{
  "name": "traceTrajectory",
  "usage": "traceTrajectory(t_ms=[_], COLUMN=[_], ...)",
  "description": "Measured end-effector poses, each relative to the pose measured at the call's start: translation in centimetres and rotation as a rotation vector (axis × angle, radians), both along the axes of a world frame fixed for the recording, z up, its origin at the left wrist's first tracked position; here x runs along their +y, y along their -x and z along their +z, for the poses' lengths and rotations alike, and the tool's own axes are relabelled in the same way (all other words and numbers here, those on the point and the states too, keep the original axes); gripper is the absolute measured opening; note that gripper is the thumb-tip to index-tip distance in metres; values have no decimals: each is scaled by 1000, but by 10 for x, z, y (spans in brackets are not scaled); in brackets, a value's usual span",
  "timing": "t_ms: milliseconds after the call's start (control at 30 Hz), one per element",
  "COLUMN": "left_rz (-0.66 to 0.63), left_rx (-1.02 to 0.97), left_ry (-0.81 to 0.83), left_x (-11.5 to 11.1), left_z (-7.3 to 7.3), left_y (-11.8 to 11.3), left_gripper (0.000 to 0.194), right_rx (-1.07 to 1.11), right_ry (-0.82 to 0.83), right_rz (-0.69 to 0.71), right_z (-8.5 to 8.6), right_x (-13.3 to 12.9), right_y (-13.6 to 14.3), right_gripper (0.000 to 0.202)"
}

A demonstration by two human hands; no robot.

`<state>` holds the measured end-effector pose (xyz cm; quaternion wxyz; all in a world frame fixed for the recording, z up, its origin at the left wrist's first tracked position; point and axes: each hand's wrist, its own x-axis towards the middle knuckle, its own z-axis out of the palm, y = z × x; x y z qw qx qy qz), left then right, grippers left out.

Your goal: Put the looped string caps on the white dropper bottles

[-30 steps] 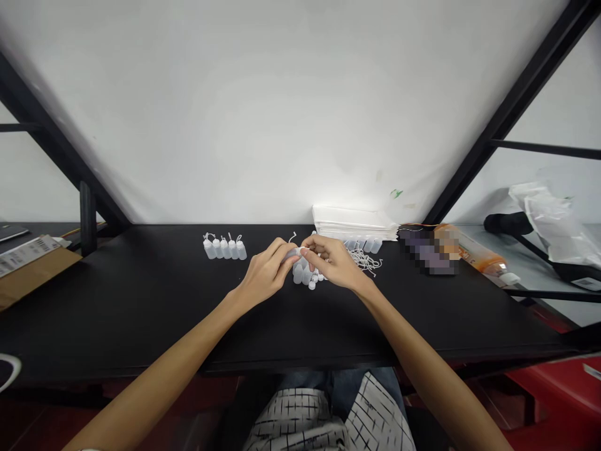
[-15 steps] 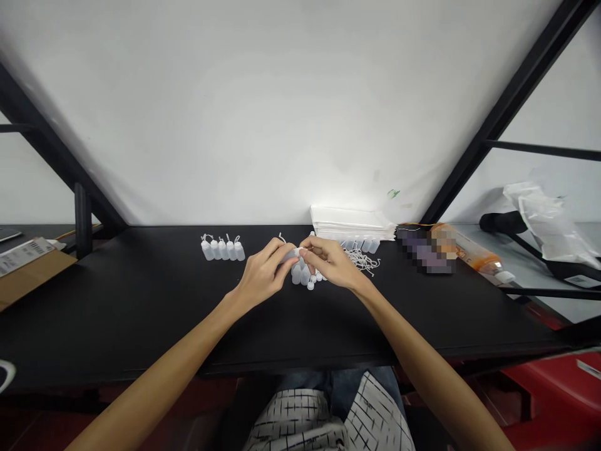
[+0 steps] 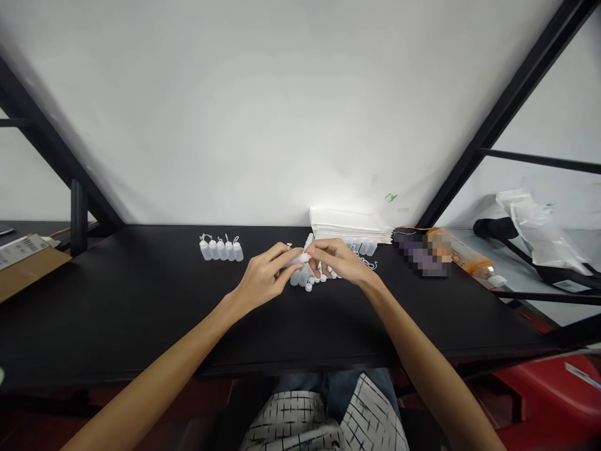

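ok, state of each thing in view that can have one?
Left hand: closed on the small translucent plastic bottle
Small translucent plastic bottle: held, tilted well over
Right hand: fingers closed at the bottle's white top
Row of five small translucent bottles: white tops on
Loose thin white cords: heaped, partly hidden
Flat white sheets: stacked
Large orange-labelled clear plastic bottle: on its side, white cap on

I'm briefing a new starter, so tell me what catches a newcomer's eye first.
Centre view, above the black table, the left hand holds a whitish bottle and the right hand is at its white top. Next come five bottles in a row, left of the hands, and the bright red object at lower right.
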<state>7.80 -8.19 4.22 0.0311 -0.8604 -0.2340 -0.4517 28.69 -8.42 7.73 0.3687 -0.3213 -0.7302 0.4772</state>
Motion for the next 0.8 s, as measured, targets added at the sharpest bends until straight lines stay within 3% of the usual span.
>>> traceTrajectory(t_ms=[200, 400, 800], left_rz=[-66, -32, -5], left_rx=[18, 135, 263], left_ry=[46, 58, 0], left_x=[-2, -7, -6], left_z=[-2, -1, -3], left_y=[-4, -5, -6], left_gripper=[27, 25, 27], right_rx=[135, 98, -27], right_ry=[-67, -274, -473], right_rz=[-146, -222, -209], right_z=[-1, -1, -3], right_x=[2, -3, -6], right_y=[0, 6, 14], right_gripper=[31, 18, 10])
